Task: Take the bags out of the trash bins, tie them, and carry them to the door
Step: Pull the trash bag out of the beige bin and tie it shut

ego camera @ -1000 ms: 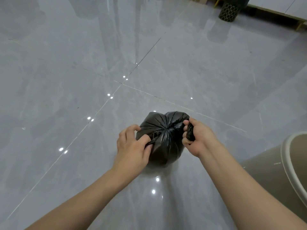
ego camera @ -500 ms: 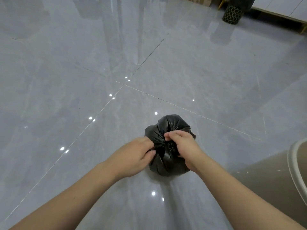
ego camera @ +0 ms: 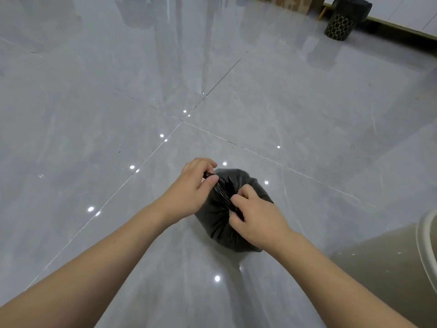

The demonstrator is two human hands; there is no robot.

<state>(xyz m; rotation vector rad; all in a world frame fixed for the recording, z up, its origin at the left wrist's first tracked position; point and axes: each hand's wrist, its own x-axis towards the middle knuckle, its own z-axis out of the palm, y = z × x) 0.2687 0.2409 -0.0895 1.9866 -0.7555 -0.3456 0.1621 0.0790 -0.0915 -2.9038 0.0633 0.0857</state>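
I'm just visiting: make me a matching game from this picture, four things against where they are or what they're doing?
Things:
1. black trash bag
2. left hand
3. beige bin
4. patterned dark bin

Descriptions:
A. far away, top right
B. on the floor, between both hands
C. lower right edge, partly cut off
D. pinching a twisted strip of plastic

Pairs: 1-B, 2-D, 3-C, 4-A

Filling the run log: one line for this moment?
tying | left hand, right hand pull black bag ends | bag on floor
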